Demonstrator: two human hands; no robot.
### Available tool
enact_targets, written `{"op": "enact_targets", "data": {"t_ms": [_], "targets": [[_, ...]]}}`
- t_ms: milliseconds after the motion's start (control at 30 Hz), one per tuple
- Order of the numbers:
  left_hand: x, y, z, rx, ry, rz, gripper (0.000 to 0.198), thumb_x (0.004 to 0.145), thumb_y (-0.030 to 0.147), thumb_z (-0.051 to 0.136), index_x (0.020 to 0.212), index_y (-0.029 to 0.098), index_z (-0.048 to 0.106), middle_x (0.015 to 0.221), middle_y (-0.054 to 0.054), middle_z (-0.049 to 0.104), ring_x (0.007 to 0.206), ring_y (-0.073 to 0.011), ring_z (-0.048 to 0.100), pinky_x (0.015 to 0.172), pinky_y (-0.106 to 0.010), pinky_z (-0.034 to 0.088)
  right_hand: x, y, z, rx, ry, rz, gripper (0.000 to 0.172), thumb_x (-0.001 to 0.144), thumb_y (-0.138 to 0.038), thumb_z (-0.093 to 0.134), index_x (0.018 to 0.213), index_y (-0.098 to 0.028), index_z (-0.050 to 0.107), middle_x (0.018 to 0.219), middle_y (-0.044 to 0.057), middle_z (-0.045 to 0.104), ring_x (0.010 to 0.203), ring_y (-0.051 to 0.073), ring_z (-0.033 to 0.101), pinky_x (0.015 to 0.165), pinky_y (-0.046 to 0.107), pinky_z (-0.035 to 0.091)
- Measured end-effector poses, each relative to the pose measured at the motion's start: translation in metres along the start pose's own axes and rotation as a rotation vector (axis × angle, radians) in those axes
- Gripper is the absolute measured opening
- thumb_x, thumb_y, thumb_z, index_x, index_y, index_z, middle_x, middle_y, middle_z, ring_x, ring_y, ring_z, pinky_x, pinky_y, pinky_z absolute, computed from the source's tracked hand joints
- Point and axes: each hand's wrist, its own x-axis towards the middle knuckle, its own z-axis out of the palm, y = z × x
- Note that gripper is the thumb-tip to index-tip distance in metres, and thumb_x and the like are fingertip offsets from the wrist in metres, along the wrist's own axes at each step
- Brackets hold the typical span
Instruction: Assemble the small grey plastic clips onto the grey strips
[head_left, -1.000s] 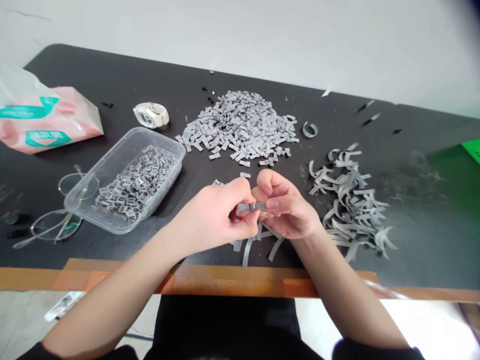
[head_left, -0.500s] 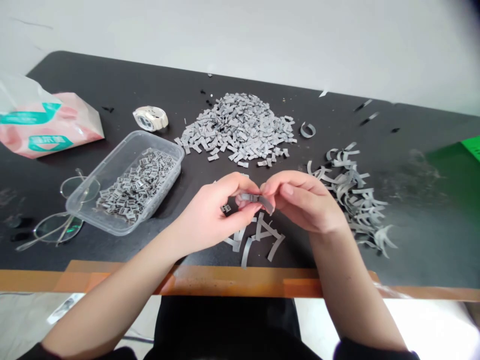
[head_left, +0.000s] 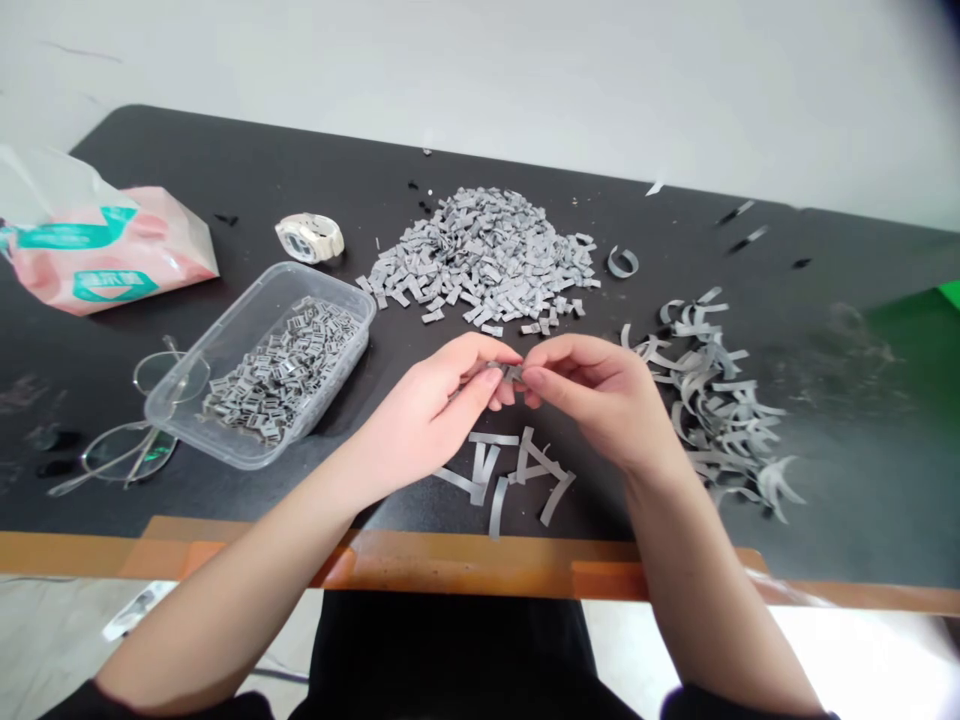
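Over the front middle of the table, my left hand (head_left: pixel 427 405) is closed, thumb and fingers pinching a short grey strip (head_left: pixel 512 372). My right hand (head_left: pixel 600 392) is closed on the strip's other end, its thumb and index fingertip pressed together. Fingertips cover most of the strip, and whether a buckle sits on it is hard to make out. Just below my hands lie several loose grey strips (head_left: pixel 496 508). To the left, a clear plastic box (head_left: pixel 330 392) holds many small grey metal buckles (head_left: pixel 277 375). Beyond my hands rises a heap of small folded grey pieces (head_left: pixel 480 255).
More curved grey strips (head_left: pixel 705 390) are piled right of my right hand, and a single curled strip (head_left: pixel 622 262) lies by the heap. Left are eyeglasses (head_left: pixel 127 455), a white watch (head_left: pixel 309 238) and a tissue pack (head_left: pixel 120 255). Orange-brown tape (head_left: pixel 465 562) runs along the table's front edge.
My right fingers have closed down on the strip, with the thumb now on top. Less of the strip shows than before. The view has shifted slightly.
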Motion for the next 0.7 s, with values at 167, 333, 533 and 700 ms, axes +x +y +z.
{"op": "enact_targets", "data": {"t_ms": [167, 333, 533, 700], "targets": [[-0.004, -0.001, 0.000, 0.208, 0.062, 0.014, 0.013, 0.101, 0.023, 0.053, 0.112, 0.020, 0.059, 0.089, 0.000, 0.072, 0.077, -0.0132, 0.070, 0.067, -0.023, 0.053, -0.002, 0.001, 0.007, -0.015, 0.029, 0.071, 0.020, 0.074, -0.021, 0.089, 0.091, -0.020, 0.079, 0.081, 0.001, 0.077, 0.066, 0.012, 0.066, 0.065, 0.025, 0.056], [-0.004, 0.000, 0.000, 0.372, 0.145, 0.208, 0.014, 0.098, 0.019, 0.059, 0.112, 0.021, 0.063, 0.094, 0.001, 0.072, 0.081, -0.0125, 0.068, 0.076, -0.024, 0.052, -0.002, 0.005, 0.008, 0.037, 0.043, 0.092, 0.013, 0.079, -0.028, 0.085, 0.088, -0.019, 0.081, 0.077, 0.001, 0.075, 0.065, 0.012, 0.064, 0.063, 0.025, 0.054], [-0.001, -0.005, 0.001, 0.771, 0.313, 0.453, 0.018, 0.096, 0.022, 0.067, 0.114, 0.021, 0.070, 0.105, -0.003, 0.075, 0.095, -0.0180, 0.069, 0.086, -0.033, 0.049, -0.003, 0.008, 0.011, 0.245, 0.024, 0.089, 0.007, 0.083, -0.026, 0.083, 0.088, -0.022, 0.081, 0.075, -0.001, 0.073, 0.066, 0.009, 0.062, 0.065, 0.021, 0.053], [-0.002, -0.007, 0.004, 0.855, 0.385, 0.547, 0.007, 0.096, 0.021, 0.068, 0.099, 0.018, 0.074, 0.090, -0.001, 0.078, 0.080, -0.0147, 0.070, 0.077, -0.033, 0.047, -0.004, 0.011, 0.014, 0.307, -0.012, 0.100, 0.006, 0.085, -0.025, 0.082, 0.090, -0.022, 0.081, 0.076, -0.001, 0.071, 0.067, 0.008, 0.061, 0.065, 0.020, 0.051]]}}
